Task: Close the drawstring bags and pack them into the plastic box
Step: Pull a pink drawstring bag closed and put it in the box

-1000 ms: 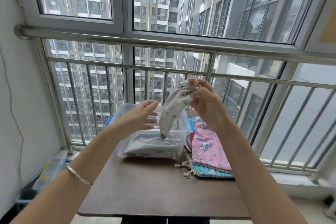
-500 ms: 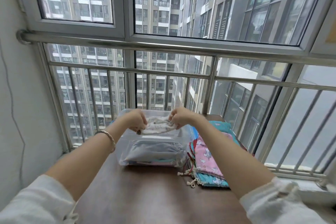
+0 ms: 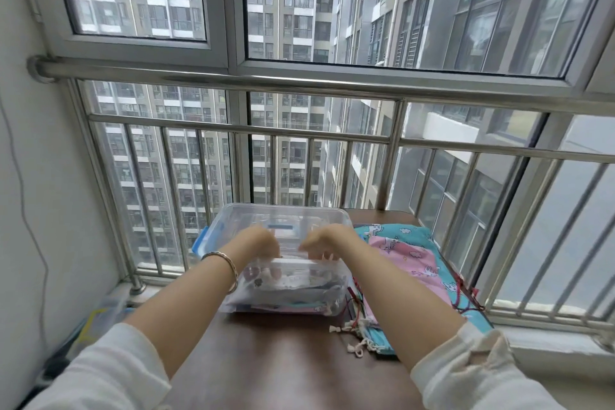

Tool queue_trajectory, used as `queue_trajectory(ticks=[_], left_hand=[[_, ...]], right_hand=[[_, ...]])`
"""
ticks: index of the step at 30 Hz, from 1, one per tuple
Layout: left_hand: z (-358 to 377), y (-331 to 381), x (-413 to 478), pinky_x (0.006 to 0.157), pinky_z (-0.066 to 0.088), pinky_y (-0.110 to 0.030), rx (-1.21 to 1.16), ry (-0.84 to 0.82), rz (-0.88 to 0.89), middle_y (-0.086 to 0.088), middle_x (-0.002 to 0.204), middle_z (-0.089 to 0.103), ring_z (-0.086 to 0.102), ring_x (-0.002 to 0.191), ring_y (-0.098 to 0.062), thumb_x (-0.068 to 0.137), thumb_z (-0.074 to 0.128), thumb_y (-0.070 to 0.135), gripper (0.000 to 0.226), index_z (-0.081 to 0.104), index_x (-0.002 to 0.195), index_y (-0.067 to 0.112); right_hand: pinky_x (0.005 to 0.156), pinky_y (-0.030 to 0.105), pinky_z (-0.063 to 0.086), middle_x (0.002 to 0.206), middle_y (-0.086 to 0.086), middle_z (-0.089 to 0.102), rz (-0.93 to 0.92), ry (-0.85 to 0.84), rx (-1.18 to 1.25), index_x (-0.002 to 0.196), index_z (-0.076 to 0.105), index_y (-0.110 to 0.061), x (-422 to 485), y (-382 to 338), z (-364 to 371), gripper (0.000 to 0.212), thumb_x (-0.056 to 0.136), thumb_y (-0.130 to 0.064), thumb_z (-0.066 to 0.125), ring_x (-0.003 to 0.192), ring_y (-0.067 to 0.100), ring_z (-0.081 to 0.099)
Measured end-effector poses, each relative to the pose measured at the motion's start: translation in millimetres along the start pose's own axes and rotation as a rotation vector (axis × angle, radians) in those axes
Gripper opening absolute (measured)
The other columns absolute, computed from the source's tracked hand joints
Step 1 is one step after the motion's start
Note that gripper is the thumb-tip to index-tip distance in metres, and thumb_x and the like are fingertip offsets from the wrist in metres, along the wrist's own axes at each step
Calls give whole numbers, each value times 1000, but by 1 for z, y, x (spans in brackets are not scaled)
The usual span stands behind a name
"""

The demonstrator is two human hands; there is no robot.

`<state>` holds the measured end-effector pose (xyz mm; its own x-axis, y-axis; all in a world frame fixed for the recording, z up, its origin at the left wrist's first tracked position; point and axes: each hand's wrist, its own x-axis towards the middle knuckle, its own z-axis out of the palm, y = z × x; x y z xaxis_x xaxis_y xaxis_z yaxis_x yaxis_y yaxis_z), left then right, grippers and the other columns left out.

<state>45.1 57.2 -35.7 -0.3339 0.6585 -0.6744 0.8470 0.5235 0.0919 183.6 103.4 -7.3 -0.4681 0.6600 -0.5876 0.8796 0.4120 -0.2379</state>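
Note:
A clear plastic box (image 3: 283,209) stands on the brown table (image 3: 283,363), with several closed bags stacked inside. My left hand (image 3: 256,240) and my right hand (image 3: 327,238) both reach down into the box from above. Their fingers curl round the two ends of a white patterned drawstring bag (image 3: 296,280), which lies on top of the stack and shows through the front wall. To the right of the box lies a pile of flat drawstring bags, a pink one (image 3: 411,258) on top and teal ones (image 3: 399,230) beneath, cords trailing toward me.
A blue-edged lid (image 3: 199,242) sticks out at the box's left side. A steel railing (image 3: 299,130) and windows close off the far and right sides of the table. On the floor at the left sits a clear container (image 3: 96,319) beside the white wall.
The white patterned bag hung from my right hand; my left hand then took its other end. Both hands have since lowered it from above the rim down into the box.

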Motion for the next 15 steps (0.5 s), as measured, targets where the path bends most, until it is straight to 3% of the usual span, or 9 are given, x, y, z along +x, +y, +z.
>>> queue_trajectory(ticks=[2,4,6,9,12,15], left_hand=[[1,1,3,88,56,-44,-66,-14,-17,-23,121,60,66,96,-32,81,75,28,74,39,140,0],[2,3,-7,83,58,-40,-78,30,-17,-22,116,62,67,89,-28,91,63,24,61,37,141,0],[0,10,-22,77,57,-31,-35,179,33,-14,109,63,65,89,-24,98,48,21,43,46,136,0],[-9,36,-38,72,52,-26,-11,515,221,-10,106,62,63,94,-23,95,48,10,27,57,119,0],[-11,78,-51,58,47,-25,-80,770,403,0,79,57,58,73,-16,90,46,6,20,62,101,5],[4,131,-69,52,45,-24,-60,834,583,4,70,57,59,68,-16,89,49,8,13,60,88,14]], right_hand=[[108,41,35,156,17,28,9,-24,1,152,18,-3,3,3,2,57,106,-36,24,140,34,35],[115,43,27,158,18,22,27,-76,25,153,11,-5,8,5,4,64,105,-45,19,144,35,27],[113,45,33,150,21,38,-35,-43,116,149,28,-1,9,9,-1,67,104,-49,17,137,37,38],[90,37,51,119,19,65,-222,327,294,114,65,2,-1,21,-21,55,104,-40,30,100,30,62],[87,45,55,94,15,71,-285,620,433,89,69,0,-16,50,-43,37,97,-26,43,82,27,65],[72,37,52,87,26,70,-227,712,461,86,66,11,-36,90,-45,34,91,-15,46,70,25,58]])
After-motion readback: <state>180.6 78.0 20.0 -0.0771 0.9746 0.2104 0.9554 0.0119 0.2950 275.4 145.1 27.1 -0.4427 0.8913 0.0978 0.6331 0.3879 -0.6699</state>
